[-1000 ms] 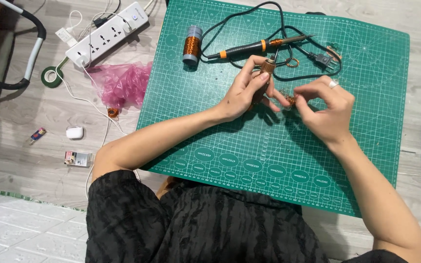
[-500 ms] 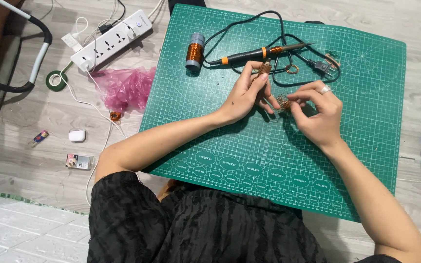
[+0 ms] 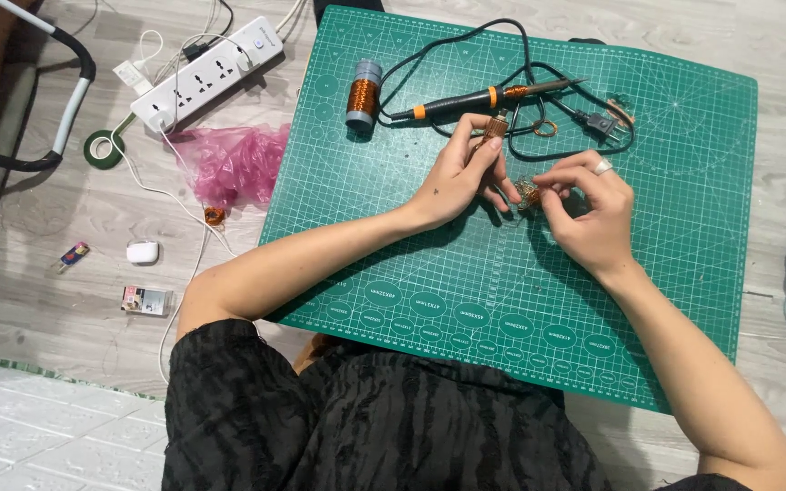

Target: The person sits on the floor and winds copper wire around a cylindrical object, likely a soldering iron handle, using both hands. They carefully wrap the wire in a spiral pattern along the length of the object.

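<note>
My left hand (image 3: 462, 173) and my right hand (image 3: 589, 211) meet over a green cutting mat (image 3: 666, 273) on the floor. Between their fingertips they pinch a small tangle of copper wire (image 3: 527, 193). My left hand also holds a small copper-wound cylinder (image 3: 493, 129) that sticks up past its fingers. My right hand wears a ring. Just beyond the hands lies a black-and-orange soldering iron (image 3: 484, 96) with its black cord looped over the mat. A spool of copper wire (image 3: 363, 89) stands upright at the mat's far left.
A white power strip (image 3: 206, 73) with plugged-in cables lies left of the mat. A pink plastic bag (image 3: 229, 162), a roll of green tape (image 3: 102, 149), a small white case (image 3: 142, 252) and a small box (image 3: 147, 299) lie on the wooden floor. A chair frame (image 3: 65, 100) stands far left.
The view has shifted slightly, so the mat and tools sit a little lower in the picture. My hands stay together over the mat, still working the copper wire.
</note>
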